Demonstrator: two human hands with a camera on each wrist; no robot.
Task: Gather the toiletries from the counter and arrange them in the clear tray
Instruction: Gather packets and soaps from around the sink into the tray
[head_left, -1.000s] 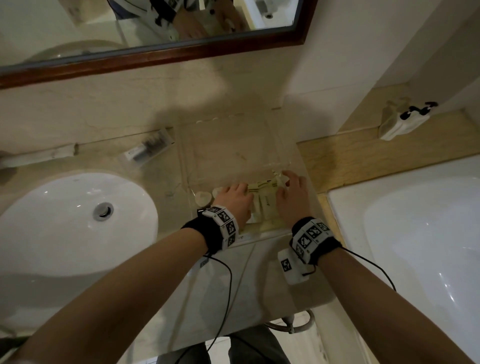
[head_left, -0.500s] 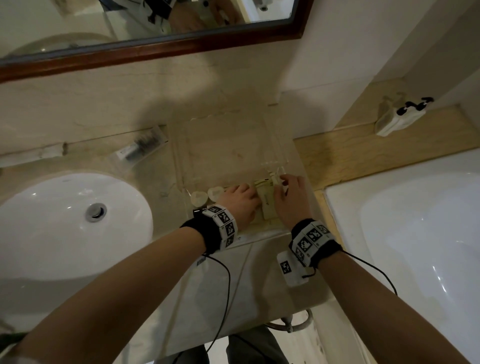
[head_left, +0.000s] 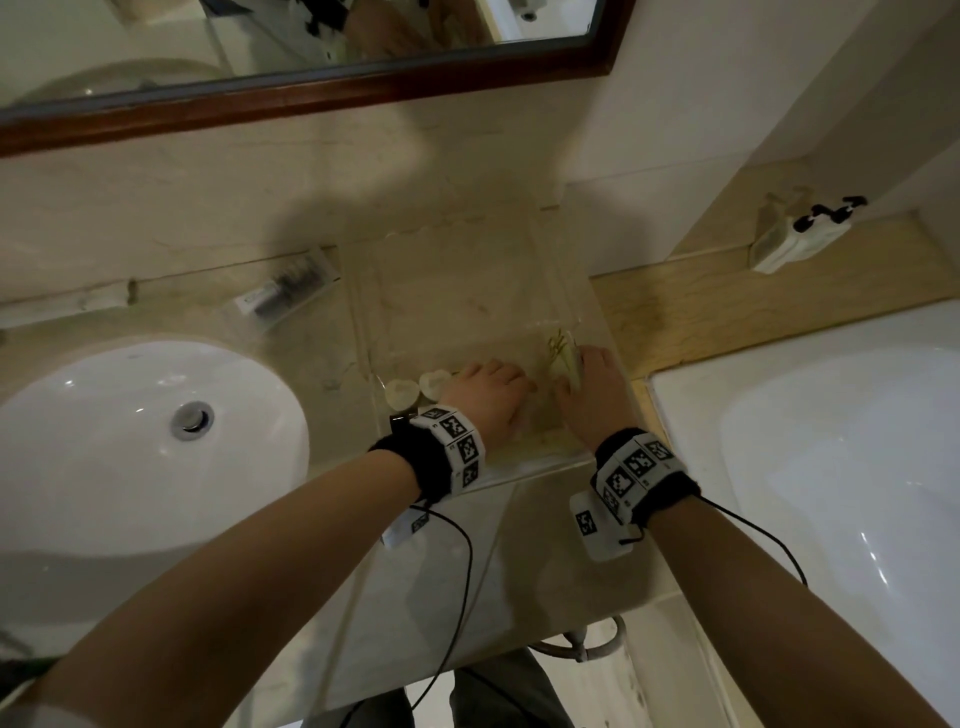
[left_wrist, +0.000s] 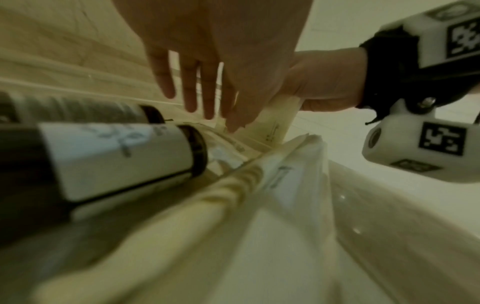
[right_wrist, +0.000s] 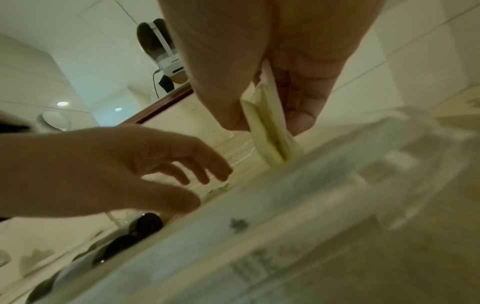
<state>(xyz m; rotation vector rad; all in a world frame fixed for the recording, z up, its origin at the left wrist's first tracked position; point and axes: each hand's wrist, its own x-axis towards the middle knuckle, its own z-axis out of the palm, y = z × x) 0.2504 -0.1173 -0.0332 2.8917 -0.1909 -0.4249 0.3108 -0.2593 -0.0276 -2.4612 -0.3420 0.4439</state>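
R hand (head_left: 592, 395) grip pinches pale sachet (right_wrist: 270, 131) upright in clear tray (head_left: 457, 270); L hand (head_left: 488, 400) beside, fingers loose.

two small bottles (head_left: 418, 391), one clear tray (head_left: 457, 270), one wrapped comb (head_left: 283, 291), one sink (head_left: 140, 447), one bathtub (head_left: 831, 467)

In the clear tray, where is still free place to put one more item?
The far half of the clear tray, toward the wall, is bare. Its near edge is crowded: two bottles, left hand, and right hand pinching a packet.
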